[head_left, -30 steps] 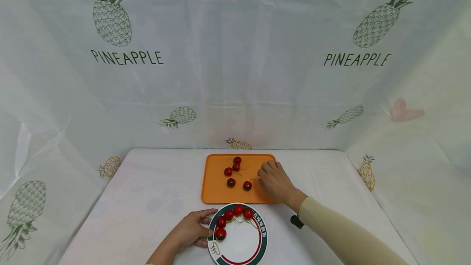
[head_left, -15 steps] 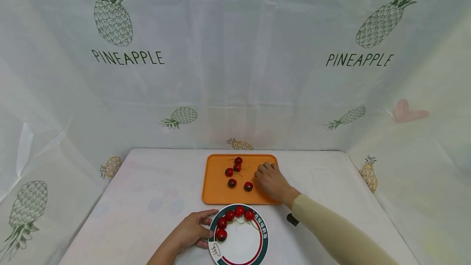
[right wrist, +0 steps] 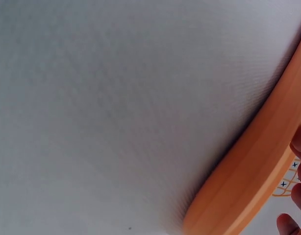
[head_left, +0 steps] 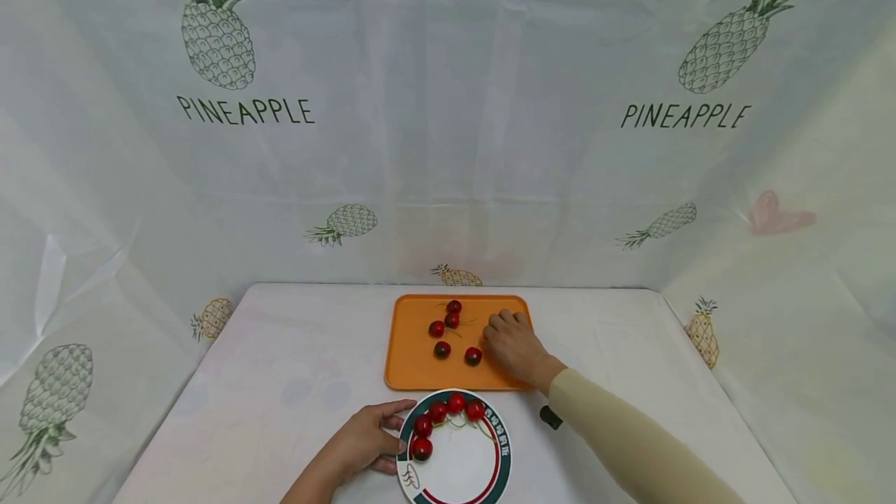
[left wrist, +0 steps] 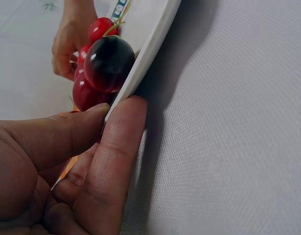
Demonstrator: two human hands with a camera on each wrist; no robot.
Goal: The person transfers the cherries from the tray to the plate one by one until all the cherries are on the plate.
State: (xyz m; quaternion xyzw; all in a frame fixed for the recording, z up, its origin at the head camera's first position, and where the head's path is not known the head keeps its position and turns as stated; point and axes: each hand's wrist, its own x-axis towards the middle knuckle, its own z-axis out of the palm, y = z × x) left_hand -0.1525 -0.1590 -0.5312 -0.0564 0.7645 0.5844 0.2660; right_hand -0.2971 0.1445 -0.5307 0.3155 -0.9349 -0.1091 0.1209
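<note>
A round white plate (head_left: 458, 461) with a green and red patterned rim carries several dark red cherries (head_left: 422, 448) along its far left side. My left hand (head_left: 360, 438) pinches the left rim, thumb on top and fingers beneath, as the left wrist view shows. Beyond it lies an orange tray (head_left: 413, 368) with several loose cherries (head_left: 473, 356). Over the tray's right part, my right hand (head_left: 514, 344) reaches down with bent fingers. The right wrist view has only its fingertips (right wrist: 300, 196) at the edge, by a sliver of red; whether they hold a cherry I cannot tell.
A white cloth covers the table (head_left: 280, 411). A small black object (head_left: 551, 417) shows under the right forearm. Behind and at the sides hangs a pale curtain (head_left: 462, 138) printed with pineapples.
My right hand has shifted slightly left over the tray, its forearm moving with it. The left hand keeps its grip on the plate, and the visible cherries stay in place.
</note>
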